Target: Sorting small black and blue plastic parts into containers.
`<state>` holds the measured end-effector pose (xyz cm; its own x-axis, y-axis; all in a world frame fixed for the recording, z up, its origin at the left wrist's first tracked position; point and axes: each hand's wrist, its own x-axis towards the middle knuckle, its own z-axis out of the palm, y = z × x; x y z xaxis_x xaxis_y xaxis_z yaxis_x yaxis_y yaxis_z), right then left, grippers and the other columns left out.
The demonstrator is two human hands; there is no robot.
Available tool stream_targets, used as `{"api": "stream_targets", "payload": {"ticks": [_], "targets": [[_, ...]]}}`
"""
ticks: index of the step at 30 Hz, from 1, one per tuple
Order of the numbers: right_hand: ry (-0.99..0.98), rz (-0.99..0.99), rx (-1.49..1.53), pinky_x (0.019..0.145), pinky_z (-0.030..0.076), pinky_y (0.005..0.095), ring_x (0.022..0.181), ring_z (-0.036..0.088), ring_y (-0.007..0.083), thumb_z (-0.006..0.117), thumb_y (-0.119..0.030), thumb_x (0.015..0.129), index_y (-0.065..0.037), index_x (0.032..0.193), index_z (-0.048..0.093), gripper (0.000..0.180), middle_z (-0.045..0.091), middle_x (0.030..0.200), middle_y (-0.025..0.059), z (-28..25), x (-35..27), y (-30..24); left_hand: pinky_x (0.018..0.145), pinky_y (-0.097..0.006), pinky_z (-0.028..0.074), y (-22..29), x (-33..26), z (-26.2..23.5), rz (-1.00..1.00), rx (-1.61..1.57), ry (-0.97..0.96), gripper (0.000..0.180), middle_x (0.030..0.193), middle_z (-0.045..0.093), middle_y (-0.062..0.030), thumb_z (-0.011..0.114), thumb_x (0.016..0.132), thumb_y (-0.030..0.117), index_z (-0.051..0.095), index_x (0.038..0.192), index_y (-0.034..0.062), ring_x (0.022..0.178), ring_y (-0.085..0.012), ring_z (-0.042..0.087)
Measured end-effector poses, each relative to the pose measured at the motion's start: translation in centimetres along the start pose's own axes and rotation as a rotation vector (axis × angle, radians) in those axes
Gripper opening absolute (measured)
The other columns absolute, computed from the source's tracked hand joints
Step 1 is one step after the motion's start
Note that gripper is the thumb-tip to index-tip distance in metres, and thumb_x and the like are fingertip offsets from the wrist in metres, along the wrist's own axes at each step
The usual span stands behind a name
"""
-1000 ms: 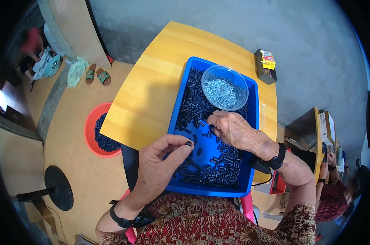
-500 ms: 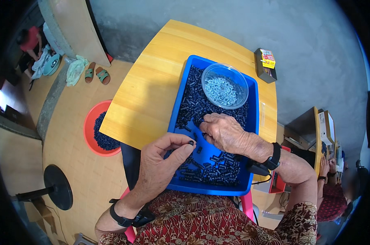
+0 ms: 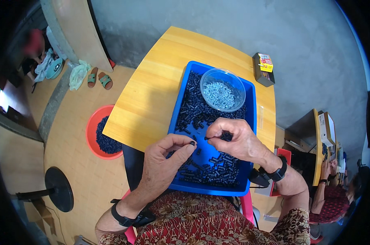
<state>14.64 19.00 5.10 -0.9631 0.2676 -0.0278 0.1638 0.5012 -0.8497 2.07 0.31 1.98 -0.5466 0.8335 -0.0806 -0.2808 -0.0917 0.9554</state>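
Note:
A blue tray (image 3: pixel 252 122) full of several small black parts lies on the yellow wooden table (image 3: pixel 160 94). My left hand (image 3: pixel 166 163) pinches one small black part (image 3: pixel 192 143) between thumb and forefinger over the tray's near half. My right hand (image 3: pixel 236 139) holds a thin dark piece (image 3: pixel 208 138) at its fingertips, a few centimetres from the left hand's part. A clear round bowl (image 3: pixel 222 94) of small silvery pieces sits in the far end of the tray.
A small dark box with a yellow and red label (image 3: pixel 263 68) stands at the table's far right corner. A red basin (image 3: pixel 99 132) of black parts is on the floor to the left. Sandals (image 3: pixel 98 79) lie farther off. Another person (image 3: pixel 336 192) sits at the right.
The large blue gear-shaped piece that both hands held over the tray is gone from view. My hands have drawn together, each now pinching a small part.

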Motion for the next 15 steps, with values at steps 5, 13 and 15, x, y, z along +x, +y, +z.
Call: {"api": "stream_targets", "payload": {"ticks": [5, 13, 15], "targets": [[0.095, 0.022, 0.126, 0.074, 0.049, 0.0260, 0.082, 0.059, 0.0082, 0.069, 0.005, 0.083, -0.001, 0.091, 0.066, 0.011, 0.065, 0.090, 0.0024, -0.2, -1.5, -0.6, 0.076, -0.020, 0.048, 0.1, -0.2, 0.4, -0.010, 0.010, -0.025, 0.015, 0.091, 0.068, 0.0014, 0.069, 0.093, 0.011, 0.069, 0.104, 0.0010, 0.083, -0.0041, 0.060], [-0.060, -0.063, -0.269, 0.069, 0.052, 0.0376, 0.078, 0.065, 0.0290, 0.066, 0.001, 0.082, 0.001, 0.092, 0.063, 0.011, 0.064, 0.085, 0.0128, -0.8, -0.5, 1.4, 0.088, -0.026, 0.050, 0.5, -0.2, 0.0, -0.012, -0.055, 0.047, 0.013, 0.098, 0.071, -0.0062, 0.068, 0.092, 0.004, 0.068, 0.104, -0.0009, 0.092, -0.0111, 0.064], [-0.045, -0.150, -0.371, 0.068, 0.052, 0.0389, 0.078, 0.065, 0.0316, 0.066, 0.001, 0.082, 0.002, 0.095, 0.063, 0.013, 0.062, 0.084, 0.0138, -0.5, 0.4, 1.9, 0.088, -0.026, 0.050, 0.6, -0.3, -0.1, -0.006, -0.067, 0.050, 0.013, 0.098, 0.071, -0.0063, 0.067, 0.092, 0.004, 0.068, 0.103, -0.0010, 0.092, -0.0113, 0.064]]}}
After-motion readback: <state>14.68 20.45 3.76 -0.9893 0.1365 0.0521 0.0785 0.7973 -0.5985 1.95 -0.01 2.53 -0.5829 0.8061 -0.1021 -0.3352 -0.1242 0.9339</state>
